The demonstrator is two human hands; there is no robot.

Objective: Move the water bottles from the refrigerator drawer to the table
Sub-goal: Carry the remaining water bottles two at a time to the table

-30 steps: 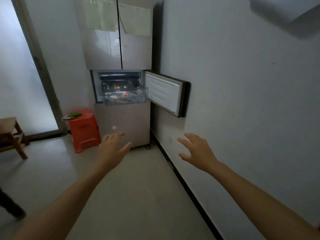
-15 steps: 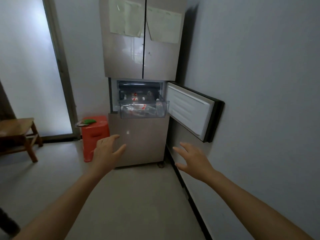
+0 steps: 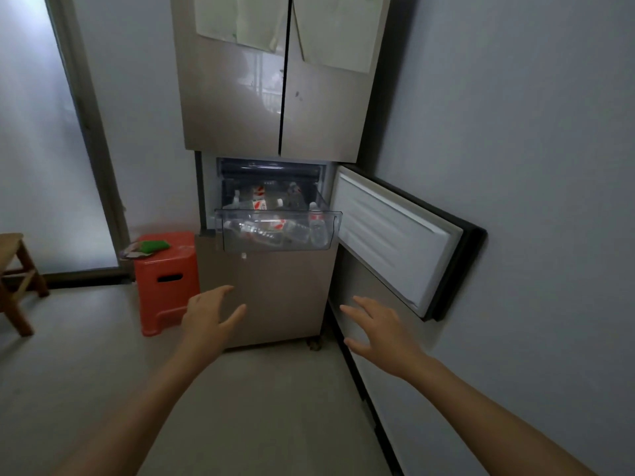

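At far centre, tall refrigerator [image 3: 233, 108] against the right wall [image 3: 515, 132], upper two doors closed, pale paper sheets [image 3: 240, 18] stuck across them. Below those doors, open compartment with small door [image 3: 395, 242] swung out to the right, white inner lining facing left. Pulled out toward the near side from that compartment, clear plastic drawer [image 3: 237, 243] with see-through front wall. Inside the drawer, water bottles [image 3: 268, 230] lying on their sides in a loose heap, clear with red-and-white labels and white caps; more of the same farther back; exact count not discernible. Nearer and lower, left hand [image 3: 206, 317] and right hand [image 3: 381, 334] held out in the air before the lower cabinet face, well apart from each other and from the drawer, backs up, fingers spread and relaxed, grasping nothing, touching nothing. Left of the refrigerator, just beside it, orange plastic stool [image 3: 168, 280] on the pale floor [image 3: 240, 424], green object [image 3: 153, 245] resting on its top. At far left, part of a wooden stool [image 3: 17, 269] before a frosted glass panel [image 3: 34, 132].
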